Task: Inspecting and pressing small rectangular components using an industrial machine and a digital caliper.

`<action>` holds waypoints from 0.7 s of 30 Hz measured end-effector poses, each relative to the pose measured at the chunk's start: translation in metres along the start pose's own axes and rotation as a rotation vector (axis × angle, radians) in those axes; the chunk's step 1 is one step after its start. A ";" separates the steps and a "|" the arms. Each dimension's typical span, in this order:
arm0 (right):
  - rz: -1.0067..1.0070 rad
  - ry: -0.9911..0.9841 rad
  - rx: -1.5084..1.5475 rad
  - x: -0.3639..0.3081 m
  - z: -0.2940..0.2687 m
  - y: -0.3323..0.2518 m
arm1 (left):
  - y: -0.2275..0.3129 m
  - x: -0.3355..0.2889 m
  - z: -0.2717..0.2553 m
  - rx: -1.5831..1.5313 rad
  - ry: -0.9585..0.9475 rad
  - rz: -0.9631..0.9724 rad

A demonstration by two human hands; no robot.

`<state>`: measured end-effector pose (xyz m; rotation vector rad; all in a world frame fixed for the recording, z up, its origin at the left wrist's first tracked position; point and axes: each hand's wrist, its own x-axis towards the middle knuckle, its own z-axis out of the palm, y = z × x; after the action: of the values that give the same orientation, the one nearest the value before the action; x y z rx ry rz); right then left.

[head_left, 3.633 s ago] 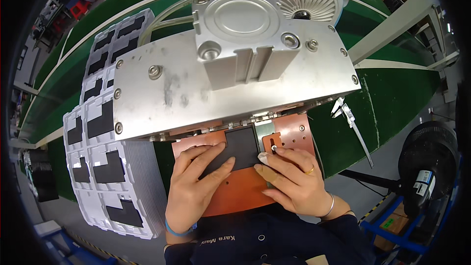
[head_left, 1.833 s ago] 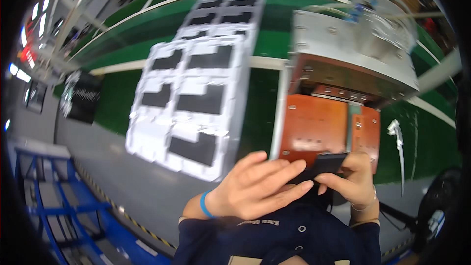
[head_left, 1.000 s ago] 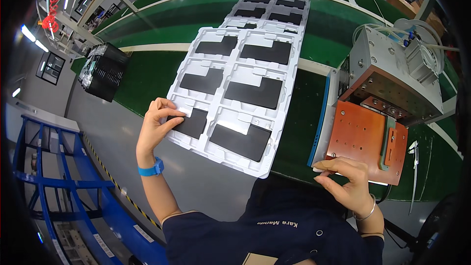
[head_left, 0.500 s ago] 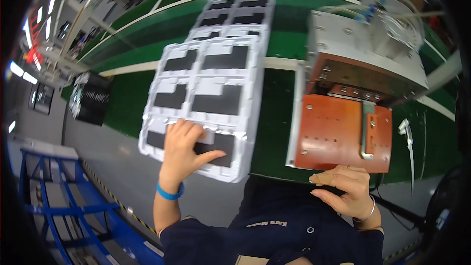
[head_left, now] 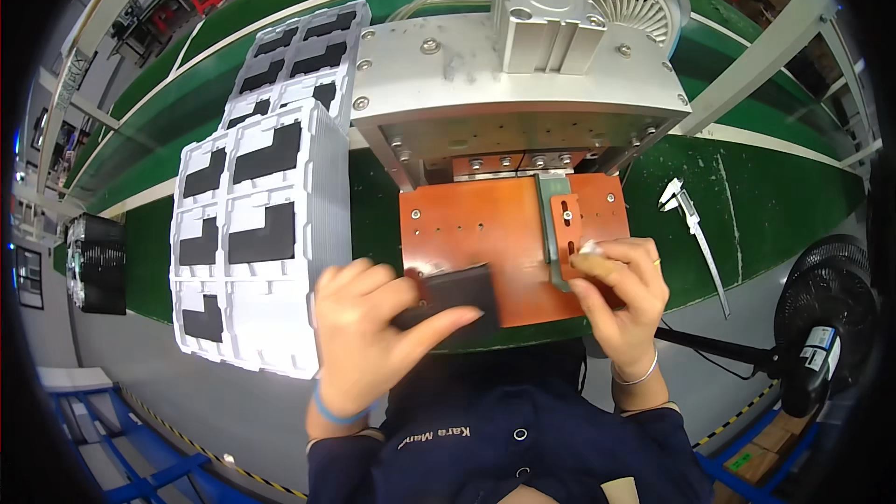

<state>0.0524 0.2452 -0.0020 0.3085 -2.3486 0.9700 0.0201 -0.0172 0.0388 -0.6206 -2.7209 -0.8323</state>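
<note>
My left hand [head_left: 369,331] grips a flat black rectangular part [head_left: 457,294] and holds it over the front edge of the orange fixture plate [head_left: 471,224]. My right hand [head_left: 621,294] rests on the plate's right front corner, fingers pinched on a small white piece [head_left: 588,249] beside the grey metal clamp strip [head_left: 553,224]. Above the plate stands a grey metal press [head_left: 518,84] with a pneumatic cylinder on top.
A stack of white trays [head_left: 252,233] holding several black parts lies to the left on the green belt [head_left: 775,196]. A caliper [head_left: 695,233] lies right of the plate. A black fan [head_left: 826,317] stands at the right; a black tray stack [head_left: 93,266] at far left.
My left hand left the white tray and came to the orange plate with a black part in it. The view swung right, back over the press. My right hand moved onto the plate's corner.
</note>
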 end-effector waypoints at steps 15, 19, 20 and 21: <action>-0.205 -0.417 -0.144 0.031 0.034 -0.003 | -0.014 -0.012 0.037 -0.206 -0.122 0.206; -0.267 -0.424 -0.266 0.036 0.036 -0.007 | -0.023 -0.014 0.040 -0.222 -0.144 0.241; -0.280 -0.425 -0.264 0.037 0.037 -0.005 | -0.023 -0.013 0.040 -0.227 -0.145 0.259; -0.292 -0.426 -0.262 0.039 0.038 -0.002 | -0.024 -0.011 0.040 -0.231 -0.146 0.277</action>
<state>0.0059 0.2171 0.0001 0.7915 -2.6692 0.4829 0.0154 -0.0160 -0.0087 -1.1180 -2.5948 -1.0717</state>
